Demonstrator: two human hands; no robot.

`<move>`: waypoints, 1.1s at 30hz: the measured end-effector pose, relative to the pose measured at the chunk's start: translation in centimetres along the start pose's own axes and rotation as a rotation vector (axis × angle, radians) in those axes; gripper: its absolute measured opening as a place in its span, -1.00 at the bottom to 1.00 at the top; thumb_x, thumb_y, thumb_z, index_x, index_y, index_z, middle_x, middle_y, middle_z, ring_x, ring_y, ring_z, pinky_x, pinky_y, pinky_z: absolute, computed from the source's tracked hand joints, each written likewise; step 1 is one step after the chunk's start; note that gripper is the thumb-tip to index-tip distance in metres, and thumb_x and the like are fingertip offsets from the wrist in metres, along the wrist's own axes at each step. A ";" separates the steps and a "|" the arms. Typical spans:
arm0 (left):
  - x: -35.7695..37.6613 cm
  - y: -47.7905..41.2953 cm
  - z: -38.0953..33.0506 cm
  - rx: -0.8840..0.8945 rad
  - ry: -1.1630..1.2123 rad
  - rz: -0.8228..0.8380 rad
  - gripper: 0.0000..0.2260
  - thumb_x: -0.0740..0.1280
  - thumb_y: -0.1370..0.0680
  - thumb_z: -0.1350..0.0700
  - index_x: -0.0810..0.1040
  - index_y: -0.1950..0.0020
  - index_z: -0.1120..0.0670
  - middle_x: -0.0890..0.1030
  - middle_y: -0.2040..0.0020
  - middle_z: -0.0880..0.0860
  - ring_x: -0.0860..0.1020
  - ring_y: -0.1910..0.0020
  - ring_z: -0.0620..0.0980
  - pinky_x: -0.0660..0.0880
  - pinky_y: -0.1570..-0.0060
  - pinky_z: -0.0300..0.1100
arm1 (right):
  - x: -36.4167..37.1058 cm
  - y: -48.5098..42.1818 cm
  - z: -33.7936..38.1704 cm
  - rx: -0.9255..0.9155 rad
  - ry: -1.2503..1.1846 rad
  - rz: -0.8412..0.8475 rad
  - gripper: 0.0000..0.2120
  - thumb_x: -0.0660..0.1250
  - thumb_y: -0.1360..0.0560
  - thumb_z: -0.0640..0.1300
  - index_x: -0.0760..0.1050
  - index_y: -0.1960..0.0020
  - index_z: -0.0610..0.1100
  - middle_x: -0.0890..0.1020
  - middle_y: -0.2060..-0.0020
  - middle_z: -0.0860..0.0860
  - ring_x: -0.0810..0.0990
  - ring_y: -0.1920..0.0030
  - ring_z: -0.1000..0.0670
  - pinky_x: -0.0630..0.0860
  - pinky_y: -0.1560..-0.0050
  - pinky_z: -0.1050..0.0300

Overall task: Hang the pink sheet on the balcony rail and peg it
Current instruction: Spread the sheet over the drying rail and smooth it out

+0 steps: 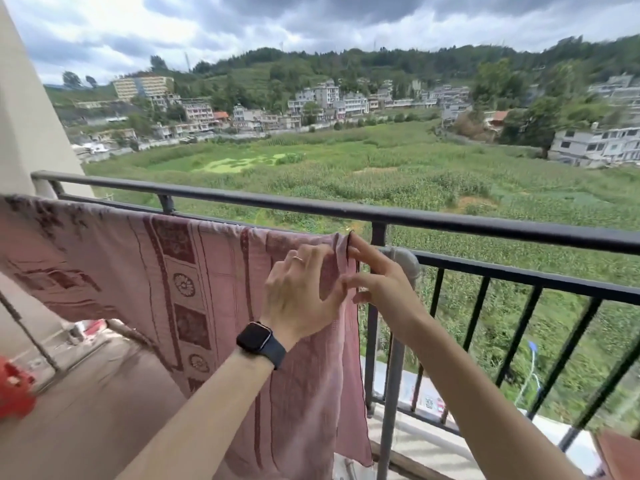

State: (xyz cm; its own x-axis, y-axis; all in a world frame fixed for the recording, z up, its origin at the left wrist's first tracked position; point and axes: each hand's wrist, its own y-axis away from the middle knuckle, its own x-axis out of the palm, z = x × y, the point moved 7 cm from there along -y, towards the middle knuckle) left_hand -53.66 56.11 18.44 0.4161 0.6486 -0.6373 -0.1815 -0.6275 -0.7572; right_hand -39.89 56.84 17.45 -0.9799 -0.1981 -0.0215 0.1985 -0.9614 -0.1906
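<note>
**Inspector:** Position of the pink sheet [194,278]?

**Onlooker:** It hangs from a line or thin bar just inside and below the black balcony rail [450,221], spread leftward out of view. Its right edge is bunched beside the grey pipe [403,258].

**Inspector:** Hands?

**Onlooker:** The left hand [301,292], with a ring and a dark smartwatch [260,344] on the wrist, lies against the cloth, fingers curled round the gathered edge. The right hand [381,282] has its forefinger raised to the top corner, touching a small dark item there; thumb and remaining fingers pinch the hem lower down. Whether that item is a peg, I cannot tell.

**Inspector:** No peg confirmed, then. Recommendation?

**Onlooker:** In my judgement, pull the corner taut along the support first, so the top edge lies flat. Keep the left hand holding the tension while the right fixes the peg squarely over cloth and support together, close to the edge.

**Inspector:** Risk?

**Onlooker:** Bunched fabric may slip free in wind.
</note>
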 end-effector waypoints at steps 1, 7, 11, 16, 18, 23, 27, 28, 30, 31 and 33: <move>0.1 -0.3 -0.3 -0.010 -0.098 0.029 -0.58 0.22 -0.55 -0.24 0.46 -0.22 0.05 0.60 -0.06 0.03 0.57 0.03 0.08 0.49 0.09 0.00 | 0.3 -0.4 0.0 -0.002 0.037 0.040 -0.28 0.33 -0.48 -0.41 0.34 -0.49 0.15 0.62 -0.23 0.10 0.67 0.11 -0.02 0.60 0.10 0.07; -4.0 -4.9 1.7 -0.159 -0.175 0.010 -0.84 0.23 -0.60 -0.03 0.53 -0.06 0.01 0.63 0.23 0.02 0.60 0.26 0.08 0.36 0.37 -0.17 | 1.6 -3.7 4.9 -0.223 0.463 0.179 -0.22 0.34 -0.50 -0.30 0.20 -0.52 0.32 0.59 -0.20 0.25 0.72 0.09 0.08 0.68 0.11 -0.02; -5.8 -5.3 2.3 -0.266 0.024 0.066 -0.88 0.24 -0.62 -0.01 0.50 -0.11 -0.03 0.60 0.16 -0.12 0.60 0.22 -0.06 0.57 0.24 -0.11 | 2.6 -7.0 9.0 -0.536 1.132 0.058 -0.50 0.35 -0.54 0.06 0.38 -0.46 0.18 0.60 -0.20 0.14 0.64 0.01 0.01 0.63 0.15 0.06; -8.4 -5.5 6.3 -0.536 0.295 0.016 -0.94 0.26 -0.62 -0.01 0.49 0.03 -0.09 0.59 0.12 -0.15 0.56 0.12 -0.13 0.46 0.18 -0.18 | 6.3 -12.4 8.0 -0.335 1.054 0.291 -0.65 0.27 -0.50 0.35 0.61 0.03 0.10 0.67 0.14 0.06 0.62 0.18 -0.02 0.51 0.28 0.12; -8.7 -4.6 7.2 -0.577 0.347 0.022 -0.93 0.26 -0.62 -0.01 0.48 0.06 -0.12 0.59 0.11 -0.10 0.54 0.16 -0.13 0.41 0.21 -0.18 | 7.1 -13.3 7.2 -0.255 0.893 0.378 -0.62 0.31 -0.47 0.36 0.61 -0.02 0.08 0.67 0.11 0.06 0.62 0.17 0.03 0.49 0.26 0.14; -11.2 -2.9 8.0 -0.614 0.436 -0.015 -0.87 0.27 -0.63 0.08 0.56 -0.03 0.11 0.54 0.20 -0.13 0.54 0.18 -0.10 0.44 0.14 -0.19 | 8.5 -14.3 8.3 -0.384 0.832 0.341 -0.87 0.45 -0.48 0.10 0.60 0.03 0.09 0.69 0.03 0.08 0.62 0.11 0.13 0.59 0.10 0.15; -13.4 -1.1 9.0 -0.635 0.494 -0.020 -0.91 0.26 -0.64 0.15 0.53 0.03 0.11 0.52 0.25 -0.09 0.45 0.29 -0.24 0.35 0.21 -0.36 | 9.5 -13.6 7.5 -0.456 0.788 0.256 -0.85 0.43 -0.53 0.06 0.65 0.00 -0.01 0.68 0.08 0.08 0.64 0.17 0.11 0.54 0.15 0.18; -13.1 -0.6 8.8 -0.634 0.471 0.023 -0.90 0.26 -0.64 0.14 0.51 0.05 0.08 0.51 0.26 -0.10 0.44 0.31 -0.24 0.35 0.22 -0.32 | 9.3 -13.3 7.3 -0.470 0.749 0.232 -0.87 0.41 -0.55 0.02 0.63 -0.01 -0.02 0.69 0.06 0.06 0.67 0.14 0.03 0.60 0.10 0.07; -12.3 0.9 8.5 -0.650 0.451 0.105 -0.91 0.25 -0.64 0.10 0.50 0.05 0.03 0.52 0.24 -0.11 0.46 0.26 -0.20 0.39 0.16 -0.25 | 9.3 -12.6 7.6 -0.462 0.645 0.184 -0.91 0.36 -0.59 -0.07 0.58 -0.04 -0.06 0.71 0.01 -0.03 0.70 0.07 -0.07 0.64 0.03 -0.12; -11.9 1.7 8.1 -0.656 0.466 0.121 -0.92 0.25 -0.64 0.09 0.49 0.05 0.02 0.52 0.23 -0.11 0.46 0.25 -0.18 0.41 0.14 -0.25 | 9.1 -12.0 8.1 -0.481 0.618 0.161 -0.91 0.33 -0.60 -0.10 0.55 -0.06 -0.10 0.71 0.00 -0.05 0.69 0.05 -0.08 0.63 0.01 -0.15; -12.0 3.2 7.3 -0.628 0.481 0.117 -0.92 0.25 -0.63 0.11 0.49 0.06 0.01 0.53 0.25 -0.10 0.46 0.26 -0.18 0.41 0.17 -0.31 | 9.0 -10.0 9.4 -0.592 0.596 0.101 -0.89 0.30 -0.62 -0.15 0.53 -0.09 -0.16 0.67 0.05 -0.03 0.65 0.05 -0.07 0.63 0.04 -0.07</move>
State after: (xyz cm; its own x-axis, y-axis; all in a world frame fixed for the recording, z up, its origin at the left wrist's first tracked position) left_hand -65.77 49.49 22.63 0.7903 0.3966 -0.4671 0.2287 -0.8981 -0.3758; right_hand -50.49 62.84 28.38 -0.8359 0.0158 -0.5486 0.4071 -0.6524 -0.6392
